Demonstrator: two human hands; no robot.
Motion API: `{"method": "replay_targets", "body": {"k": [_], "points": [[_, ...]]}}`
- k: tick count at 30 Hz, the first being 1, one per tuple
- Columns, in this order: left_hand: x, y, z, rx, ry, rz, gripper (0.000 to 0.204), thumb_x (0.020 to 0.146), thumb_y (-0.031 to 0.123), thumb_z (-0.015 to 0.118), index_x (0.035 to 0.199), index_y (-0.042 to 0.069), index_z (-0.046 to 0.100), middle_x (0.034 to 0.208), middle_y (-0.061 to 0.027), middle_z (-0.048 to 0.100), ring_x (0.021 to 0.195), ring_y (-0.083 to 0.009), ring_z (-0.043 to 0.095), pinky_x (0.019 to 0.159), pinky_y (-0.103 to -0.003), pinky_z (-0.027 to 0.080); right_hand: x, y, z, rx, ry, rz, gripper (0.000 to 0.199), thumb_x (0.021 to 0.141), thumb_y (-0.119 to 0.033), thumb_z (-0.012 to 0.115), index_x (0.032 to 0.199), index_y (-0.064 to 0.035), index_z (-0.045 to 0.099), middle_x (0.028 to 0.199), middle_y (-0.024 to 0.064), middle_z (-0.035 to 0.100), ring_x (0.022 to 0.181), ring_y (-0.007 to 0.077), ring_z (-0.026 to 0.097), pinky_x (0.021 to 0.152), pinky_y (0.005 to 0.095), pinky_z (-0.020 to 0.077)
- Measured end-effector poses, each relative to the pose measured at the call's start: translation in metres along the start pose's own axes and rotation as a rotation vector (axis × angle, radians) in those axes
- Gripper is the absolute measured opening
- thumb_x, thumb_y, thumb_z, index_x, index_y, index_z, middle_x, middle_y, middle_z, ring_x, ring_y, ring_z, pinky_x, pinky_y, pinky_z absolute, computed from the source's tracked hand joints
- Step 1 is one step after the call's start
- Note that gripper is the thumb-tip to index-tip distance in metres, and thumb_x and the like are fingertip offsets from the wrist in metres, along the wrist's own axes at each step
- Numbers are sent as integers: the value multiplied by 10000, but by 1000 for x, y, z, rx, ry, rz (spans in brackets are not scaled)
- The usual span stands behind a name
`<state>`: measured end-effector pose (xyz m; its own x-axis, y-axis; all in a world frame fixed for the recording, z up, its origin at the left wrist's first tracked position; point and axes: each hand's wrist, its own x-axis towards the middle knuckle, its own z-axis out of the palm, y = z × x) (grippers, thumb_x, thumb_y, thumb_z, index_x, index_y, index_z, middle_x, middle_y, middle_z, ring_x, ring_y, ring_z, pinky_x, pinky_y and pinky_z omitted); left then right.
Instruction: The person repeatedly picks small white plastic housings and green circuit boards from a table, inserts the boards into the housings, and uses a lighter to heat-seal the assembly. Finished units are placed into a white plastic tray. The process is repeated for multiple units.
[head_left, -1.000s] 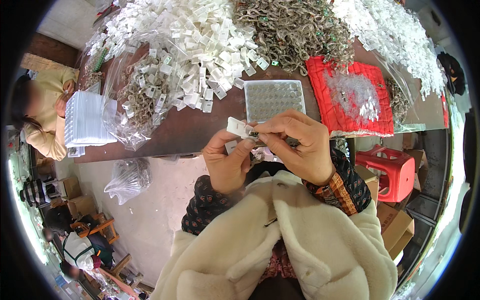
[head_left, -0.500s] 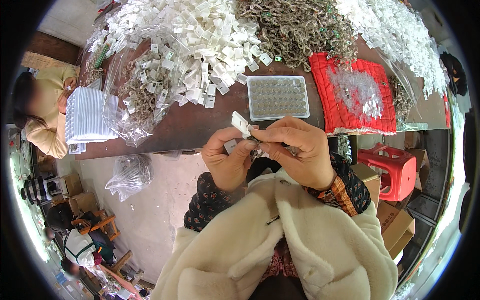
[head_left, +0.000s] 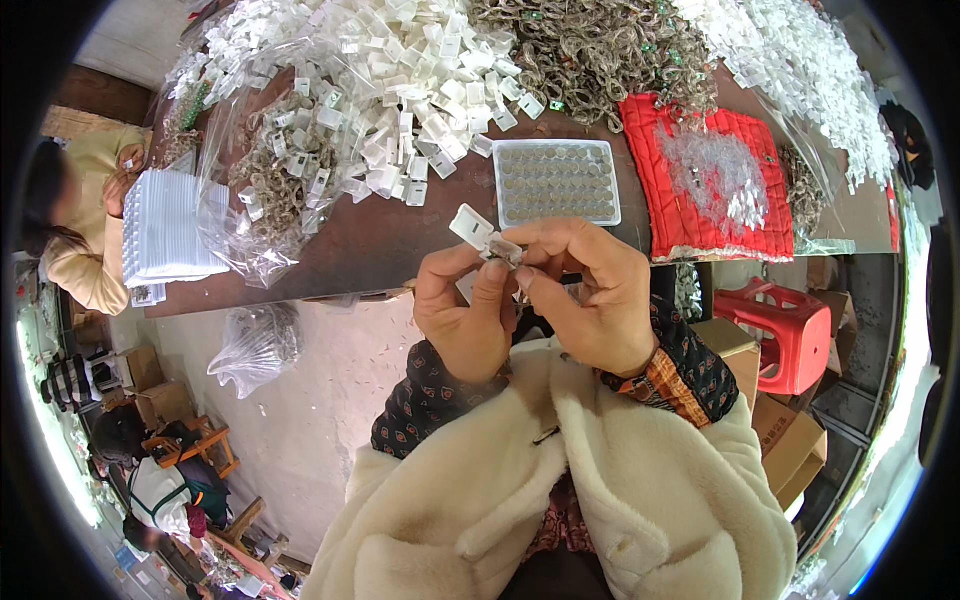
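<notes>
Small white rectangular plastic tag [head_left: 472, 226] with a brownish metal piece at its lower end, long axis tilted, free end pointing up-left. Left hand [head_left: 462, 312] and right hand [head_left: 590, 292] both pinch the lower-right end, fingertips together, above the brown table edge [head_left: 330, 262], near the grey compartment tray [head_left: 556, 182].

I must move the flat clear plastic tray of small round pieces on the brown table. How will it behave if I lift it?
The flat clear plastic tray looks thin, so it may flex when lifted by one edge. Its small round pieces sit in open rows; tilting would probably spill them. It seems light, so it likely slides easily on the smooth brown table.
</notes>
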<state>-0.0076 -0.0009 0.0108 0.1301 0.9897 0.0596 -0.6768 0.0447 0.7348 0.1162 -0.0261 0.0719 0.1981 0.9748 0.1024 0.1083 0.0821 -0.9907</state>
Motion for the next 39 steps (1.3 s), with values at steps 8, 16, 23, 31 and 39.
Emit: {"method": "replay_targets", "body": {"k": [8, 16, 23, 31, 39], "points": [[0, 4, -4, 44, -18, -51, 173, 959, 37, 612, 1105, 72, 527, 1005, -132, 677, 593, -76, 557, 456, -189, 430, 11, 1, -10, 377, -115, 249, 243, 888, 51, 659, 1105, 8, 560, 922, 58, 648, 703, 78, 622, 617, 207, 509], [4, 3, -5, -12, -7, -124, 123, 971, 72, 605, 1079, 51, 548, 1013, -120, 686, 549, -49, 519, 452, -171, 400, -3, 13, -1, -212, 2, -192, 283, 779, 81, 701, 1025, -56, 681, 906, 111, 654, 728, 248, 664, 642, 308, 538], [3, -2, -10, 47, -88, -209, 103, 976, 104, 602, 1034, 45, 539, 908, -98, 673, 576, -50, 537, 412, -155, 374, -6, 20, -11, -406, 22, -375, 356, 743, 67, 695, 1083, -35, 672, 946, 124, 606, 773, 281, 648, 645, 347, 535], [5, -6, -21, 102, -26, -373, 107, 1011, 128, 543, 1057, 36, 512, 993, -121, 663, 719, -84, 638, 368, -143, 340, -10, 40, -29, -416, 45, -251, 263, 806, 15, 715, 1065, -26, 697, 948, 128, 654, 794, 259, 665, 682, 336, 550], [12, -6, -35, 59, -37, -400, 155, 1001, 133, 563, 1101, 19, 532, 1076, -169, 664, 809, -126, 657, 397, -156, 365, 2, 61, -62, -619, 277, -251, 181, 807, 47, 707, 969, -33, 700, 903, 121, 675, 799, 286, 666, 687, 343, 541]]}}
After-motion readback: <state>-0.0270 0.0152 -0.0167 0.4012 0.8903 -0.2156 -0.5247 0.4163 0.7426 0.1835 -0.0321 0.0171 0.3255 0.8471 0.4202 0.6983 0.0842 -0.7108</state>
